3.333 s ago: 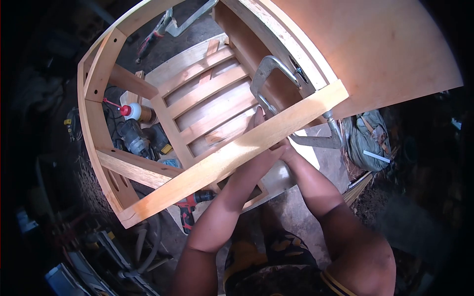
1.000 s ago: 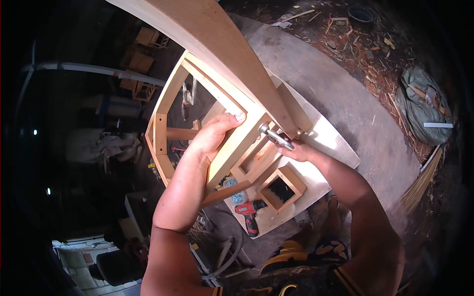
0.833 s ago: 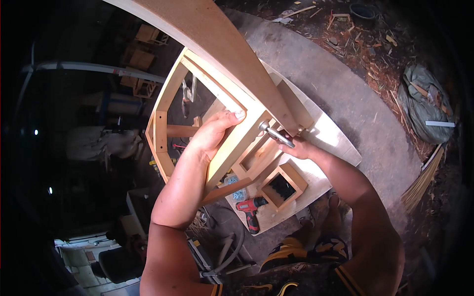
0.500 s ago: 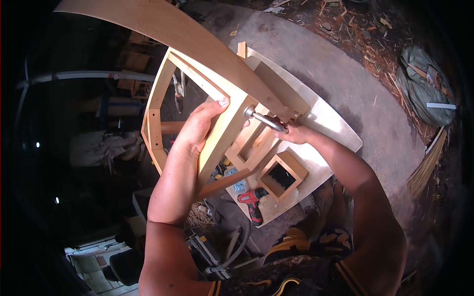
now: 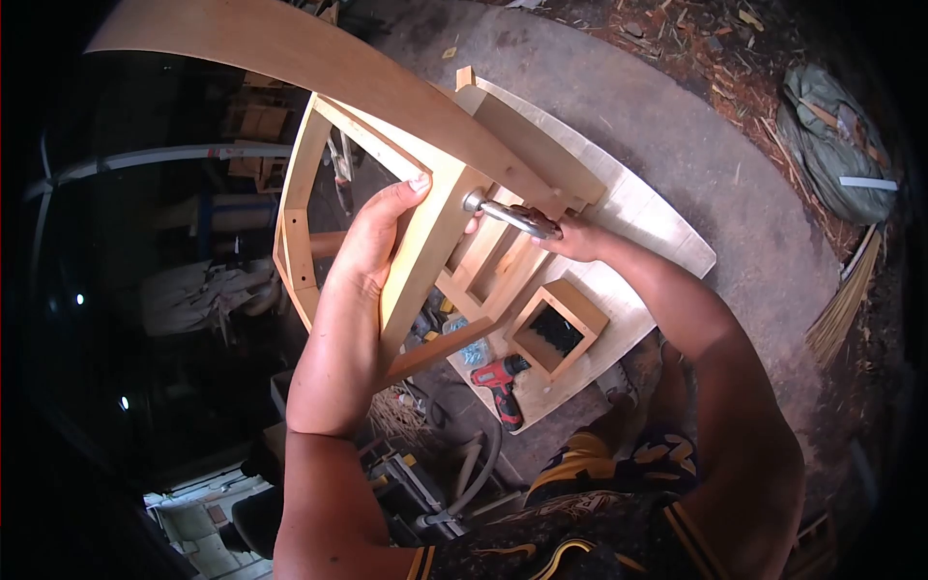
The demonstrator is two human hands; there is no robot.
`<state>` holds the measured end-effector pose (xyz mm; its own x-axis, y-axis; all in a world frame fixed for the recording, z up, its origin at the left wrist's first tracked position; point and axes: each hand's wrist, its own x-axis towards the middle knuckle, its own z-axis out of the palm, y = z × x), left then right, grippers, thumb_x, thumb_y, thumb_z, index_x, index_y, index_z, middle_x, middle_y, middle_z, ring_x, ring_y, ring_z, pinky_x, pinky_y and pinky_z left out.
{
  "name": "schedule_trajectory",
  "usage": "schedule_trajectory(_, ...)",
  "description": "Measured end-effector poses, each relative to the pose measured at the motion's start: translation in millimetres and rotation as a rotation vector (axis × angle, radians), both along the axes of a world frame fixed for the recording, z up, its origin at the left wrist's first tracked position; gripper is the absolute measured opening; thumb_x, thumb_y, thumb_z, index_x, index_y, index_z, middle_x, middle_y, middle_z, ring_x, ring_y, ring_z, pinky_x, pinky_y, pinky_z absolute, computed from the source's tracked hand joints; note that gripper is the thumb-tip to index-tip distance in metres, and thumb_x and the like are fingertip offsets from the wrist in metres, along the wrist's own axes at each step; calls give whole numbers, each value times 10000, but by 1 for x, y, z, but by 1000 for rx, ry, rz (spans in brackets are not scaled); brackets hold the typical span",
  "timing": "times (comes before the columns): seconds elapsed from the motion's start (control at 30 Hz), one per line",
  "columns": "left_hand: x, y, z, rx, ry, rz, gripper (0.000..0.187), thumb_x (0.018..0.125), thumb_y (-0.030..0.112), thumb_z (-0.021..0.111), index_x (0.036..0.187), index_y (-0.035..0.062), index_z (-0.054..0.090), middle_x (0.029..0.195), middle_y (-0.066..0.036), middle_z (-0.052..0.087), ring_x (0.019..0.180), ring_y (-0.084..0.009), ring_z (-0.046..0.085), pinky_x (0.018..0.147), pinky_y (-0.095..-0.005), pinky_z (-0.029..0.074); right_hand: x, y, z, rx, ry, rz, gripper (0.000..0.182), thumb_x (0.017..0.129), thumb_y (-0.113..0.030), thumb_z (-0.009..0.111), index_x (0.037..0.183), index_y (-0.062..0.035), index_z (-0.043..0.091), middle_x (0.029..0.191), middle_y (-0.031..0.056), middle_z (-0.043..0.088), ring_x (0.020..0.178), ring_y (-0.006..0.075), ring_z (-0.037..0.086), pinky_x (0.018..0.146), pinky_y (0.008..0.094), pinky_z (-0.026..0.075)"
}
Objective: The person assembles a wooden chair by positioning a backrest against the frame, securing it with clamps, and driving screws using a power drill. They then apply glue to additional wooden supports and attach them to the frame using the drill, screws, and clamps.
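A wooden frame [image 5: 421, 253] stands tilted in the middle of the view, with a long curved wooden panel [image 5: 290, 50] running along its top. My left hand [image 5: 379, 230] grips the frame's near beam, its thumb pressed on the top edge. A metal clamp [image 5: 514, 217] has its round pad against the beam's end face. At the clamp's other end, my right hand [image 5: 570, 238] is closed round it; its fingertips are partly hidden. Some fingertips show behind the beam, near the clamp pad.
Below the frame, a light board [image 5: 667, 237] carries a square wooden box [image 5: 559, 329] with dark pieces inside and a red and black drill [image 5: 499, 389]. A grey sack [image 5: 836, 145] and a straw broom [image 5: 843, 295] are at the right.
The frame, panel and clamp have shifted slightly left in view, together with my left hand. My right hand still holds the clamp, and the clamp's handle looks turned a little.
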<state>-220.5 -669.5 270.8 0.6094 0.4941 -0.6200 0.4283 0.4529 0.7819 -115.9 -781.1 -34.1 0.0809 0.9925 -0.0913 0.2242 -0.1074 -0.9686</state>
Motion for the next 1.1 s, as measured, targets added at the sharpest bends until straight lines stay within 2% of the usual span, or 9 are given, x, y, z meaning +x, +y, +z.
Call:
schedule_trajectory(0.2,-2,3,-1,57,41,-29,614,839,345,621,1254,-77,456,1034,-273,618,850,-322,680,582,-331,592,-8,14,-33,40,-70,-31,699,876,-465,600,1413,-111,326,1391,212,427,1266,396,425,1035,436,393)
schedule_trajectory(0.33,-1,3,-6,40,15,-15,625,845,341,610,1287,-66,442,1082,-269,607,873,-344,671,700,-358,590,-2,3,-11,62,-46,-29,669,860,-414,634,1388,-105,363,1352,218,467,1229,390,467,1005,440,419)
schedule_trajectory(0.4,-3,4,-7,41,9,18,633,844,335,612,1298,-68,432,1107,-265,598,888,-361,665,759,-385,581,-1,4,-7,228,-9,-46,577,853,-318,643,1336,-88,426,1258,213,550,1146,380,541,942,441,465)
schedule_trajectory(0.5,-5,8,-8,36,-7,-20,638,831,329,636,1291,-66,436,1122,-262,589,924,-365,653,792,-416,577,-4,6,-9,273,19,-92,479,855,-241,620,1277,-69,474,1158,202,611,1049,374,598,877,437,499)
schedule_trajectory(0.63,-3,2,-7,69,6,40,641,823,331,650,1285,-61,442,1112,-253,594,938,-365,647,832,-439,565,-5,8,-13,254,7,-96,448,856,-228,611,1257,-70,488,1134,194,622,1021,369,611,859,433,507)
schedule_trajectory(0.8,-7,8,-9,47,13,-2,630,829,340,647,1276,-60,455,1122,-251,592,962,-371,638,842,-459,560,-5,8,-13,156,187,-36,437,855,-234,623,1240,-71,496,1125,183,626,996,338,627,834,427,518)
schedule_trajectory(0.83,-6,8,-9,46,-18,-24,626,830,343,646,1272,-60,460,1126,-251,592,968,-374,636,842,-465,561,-9,11,-26,260,81,-88,429,856,-226,630,1231,-64,499,1120,175,629,985,329,634,825,416,521)
schedule_trajectory(1.0,-4,7,-13,64,-77,-59,605,861,362,616,1267,-61,466,1114,-261,592,931,-393,642,824,-471,565,-3,7,-5,168,131,-31,399,868,-215,628,1224,-80,509,1123,158,630,991,316,638,842,409,518)
schedule_trajectory(1.1,-5,10,-16,9,-152,-102,589,893,384,580,1271,-54,465,1111,-268,588,904,-399,646,792,-473,574,-6,9,-14,305,90,-89,388,880,-203,619,1235,-91,511,1152,161,618,1032,307,627,857,403,518)
